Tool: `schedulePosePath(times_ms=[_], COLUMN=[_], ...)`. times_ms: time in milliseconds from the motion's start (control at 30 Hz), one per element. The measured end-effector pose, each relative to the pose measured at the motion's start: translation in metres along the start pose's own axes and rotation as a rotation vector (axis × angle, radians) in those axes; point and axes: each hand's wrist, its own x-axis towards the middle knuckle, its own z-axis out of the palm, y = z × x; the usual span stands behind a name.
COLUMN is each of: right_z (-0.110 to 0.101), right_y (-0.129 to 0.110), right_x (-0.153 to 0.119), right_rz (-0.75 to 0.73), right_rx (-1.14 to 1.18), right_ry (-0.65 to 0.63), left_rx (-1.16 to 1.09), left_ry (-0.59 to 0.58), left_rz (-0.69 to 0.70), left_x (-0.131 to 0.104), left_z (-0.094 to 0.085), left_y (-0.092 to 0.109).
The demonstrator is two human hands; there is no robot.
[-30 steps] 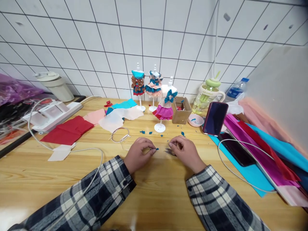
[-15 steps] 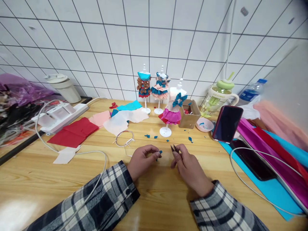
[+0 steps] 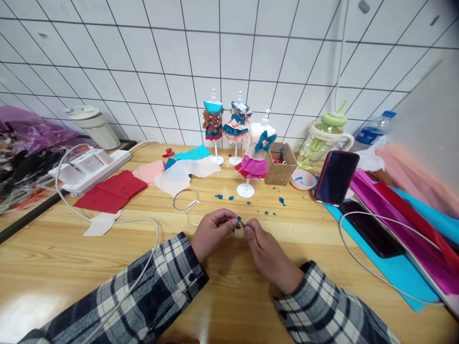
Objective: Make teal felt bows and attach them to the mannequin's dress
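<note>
My left hand (image 3: pixel 214 233) pinches a small piece of teal crepe paper (image 3: pixel 239 218) between thumb and fingers, above the wooden table. My right hand (image 3: pixel 267 246) is closed round small pointed snips (image 3: pixel 242 223), mostly hidden in the fist. Their tip touches or lies right against the teal piece; I cannot tell whether the blades are apart. Just beyond my hands lie several teal scraps (image 3: pixel 281 201). Behind them stands a small dress form (image 3: pixel 253 165) in a pink ruffled skirt with teal bows. Two more dressed forms (image 3: pixel 213 125) (image 3: pixel 237 125) are farther back.
A cardboard box (image 3: pixel 281 172), a pink dish (image 3: pixel 303 180) and a propped phone (image 3: pixel 336 177) stand to the right. At left are red paper (image 3: pixel 111 191), a power strip (image 3: pixel 96 169) and a thin wire coil (image 3: pixel 185 200). A white cable (image 3: pixel 156 229) crosses my left sleeve.
My right hand has moved left, bringing the snips to the teal piece in my left hand. A few more teal bits lie on the table. The view has shifted slightly.
</note>
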Motion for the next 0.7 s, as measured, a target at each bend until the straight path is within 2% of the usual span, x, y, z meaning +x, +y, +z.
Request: schedulePosePath(times_ms=[233,333,700], right_z=[0.0002,-0.0005,-0.0026], right_y=[0.0030,0.0037,0.0019], right_x=[0.0019,0.0018,0.0010], right_rz=[-0.045,-0.070,-0.059], right_rx=[-0.009,-0.006,-0.040], right_ry=[0.003,0.013,0.001], left_rx=[0.054,0.043,0.124], left_ry=[-0.049,-0.034,-0.065], left_rz=[0.018,0.011,0.048], left_x=[0.0001,0.0007,-0.0016], left_z=[-0.0010,-0.0011,0.0004], left_y=[0.0016,0.0017,0.0033])
